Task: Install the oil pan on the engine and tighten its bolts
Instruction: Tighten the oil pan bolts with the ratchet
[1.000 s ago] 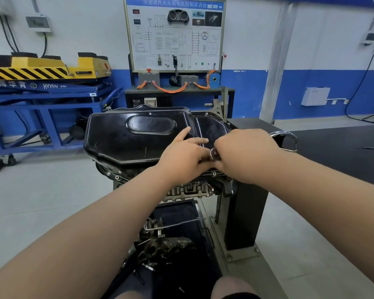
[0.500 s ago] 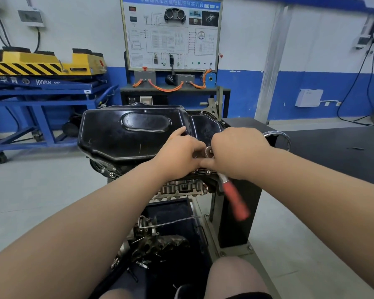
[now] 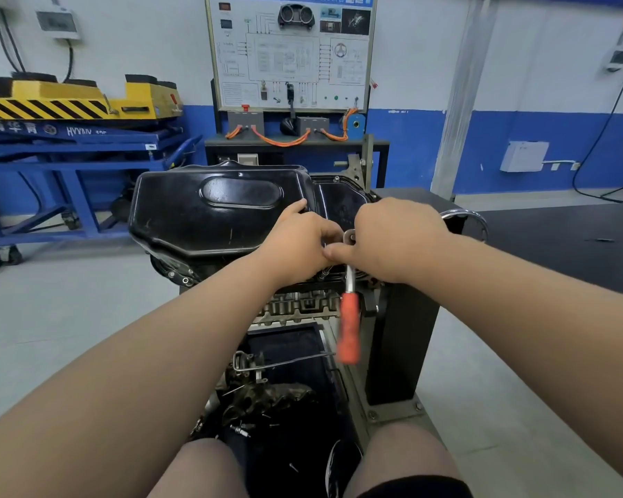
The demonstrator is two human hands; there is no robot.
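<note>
Workshop floor: at black steel oil pan's (image 3: pixel 209 217) near edge, right hand (image 3: pixel 392 239) grips red-handled ratchet (image 3: pixel 349 318), handle pointing at the person; left hand's (image 3: pixel 295 242) grasp indeterminate.

Black stand (image 3: pixel 403 336) on grey floor (image 3: pixel 69 318) carries the engine (image 3: pixel 295 307); oil pan (image 3: pixel 202 217) atop it.

We look from a single head-worn camera (a wide-angle one), facing forward and down over our knees (image 3: pixel 209 465). The oil pan (image 3: pixel 202 224) sits near before us, the wall (image 3: pixel 410 66) well behind it.
</note>
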